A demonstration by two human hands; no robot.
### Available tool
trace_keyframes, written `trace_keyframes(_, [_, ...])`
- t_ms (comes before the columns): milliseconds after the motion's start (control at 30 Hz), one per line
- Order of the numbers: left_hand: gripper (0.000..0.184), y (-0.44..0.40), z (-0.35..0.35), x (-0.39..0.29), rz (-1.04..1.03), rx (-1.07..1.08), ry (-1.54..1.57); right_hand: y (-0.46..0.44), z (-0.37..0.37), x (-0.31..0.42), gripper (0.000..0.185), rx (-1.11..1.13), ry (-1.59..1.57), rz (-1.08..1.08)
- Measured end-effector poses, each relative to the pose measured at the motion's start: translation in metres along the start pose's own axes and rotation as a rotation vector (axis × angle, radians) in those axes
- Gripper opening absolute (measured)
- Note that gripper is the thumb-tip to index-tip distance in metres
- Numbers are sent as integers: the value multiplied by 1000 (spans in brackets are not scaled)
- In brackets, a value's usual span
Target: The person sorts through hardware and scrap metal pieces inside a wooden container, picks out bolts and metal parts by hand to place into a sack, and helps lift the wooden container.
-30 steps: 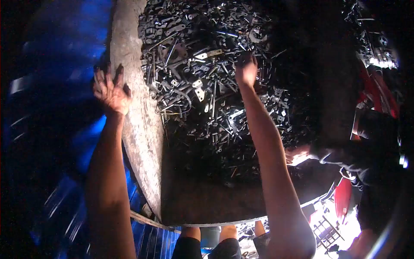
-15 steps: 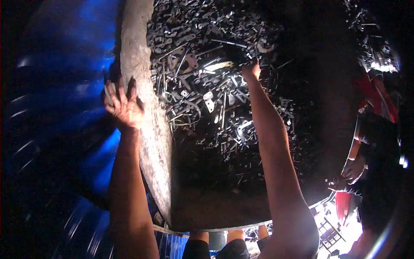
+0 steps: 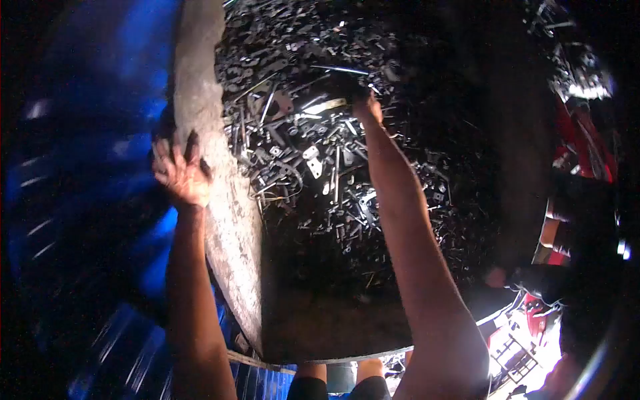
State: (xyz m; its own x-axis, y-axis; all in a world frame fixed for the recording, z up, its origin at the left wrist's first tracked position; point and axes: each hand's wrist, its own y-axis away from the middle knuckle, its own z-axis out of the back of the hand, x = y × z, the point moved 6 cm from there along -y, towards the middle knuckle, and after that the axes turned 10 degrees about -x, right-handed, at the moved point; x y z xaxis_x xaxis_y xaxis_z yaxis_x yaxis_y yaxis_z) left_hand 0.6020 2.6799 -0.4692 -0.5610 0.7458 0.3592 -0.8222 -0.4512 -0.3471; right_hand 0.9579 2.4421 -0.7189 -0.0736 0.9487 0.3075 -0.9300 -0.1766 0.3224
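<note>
My left hand (image 3: 181, 175) lies with spread fingers on the outer side of a worn, pale rim (image 3: 230, 227), beside a blue surface (image 3: 150, 40). It holds nothing I can see. My right hand (image 3: 369, 111) reaches into a wide heap of small metal parts (image 3: 287, 130). Its fingers look curled in among the pieces, and shadow hides what they grip, if anything. Near it lie a thin metal rod (image 3: 340, 69), a pale flat strip (image 3: 325, 106) and a light plate with holes (image 3: 312, 160).
At the right, a co-worker's blurred hand (image 3: 497, 277) is over the dark surface's edge. Red items (image 3: 587, 137) and more brightly lit metal parts (image 3: 583, 77) lie beyond. A dark bare surface (image 3: 320, 327) is nearest me.
My right hand and the heap appear slightly further left, as the whole view has shifted. The co-worker's hand at the right has moved down and left. My left hand keeps its place on the rim.
</note>
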Motion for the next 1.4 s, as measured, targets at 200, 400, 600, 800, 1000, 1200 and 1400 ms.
trace_keyframes(200, [63,2,-4,-3,21,48,-94,50,41,9,58,-148,-113,126])
trace_keyframes(400, [60,9,-2,-3,-64,-76,-127,123,106,0,52,-262,-229,310])
trace_keyframes(600, [53,15,-67,11,-252,100,-421,258,217,-112,49,-537,-464,386])
trace_keyframes(800, [60,6,-3,-15,-73,461,-536,492,320,-295,29,-373,-252,-32])
trace_keyframes(1000, [69,12,-66,-16,-237,256,-599,680,397,-439,32,-273,-129,-359])
trace_keyframes(1200, [60,163,108,-245,-90,31,817,692,413,-585,16,-309,-67,-507])
trace_keyframes(1400, [63,319,365,-394,-490,673,1100,641,425,-716,33,-470,328,-387])
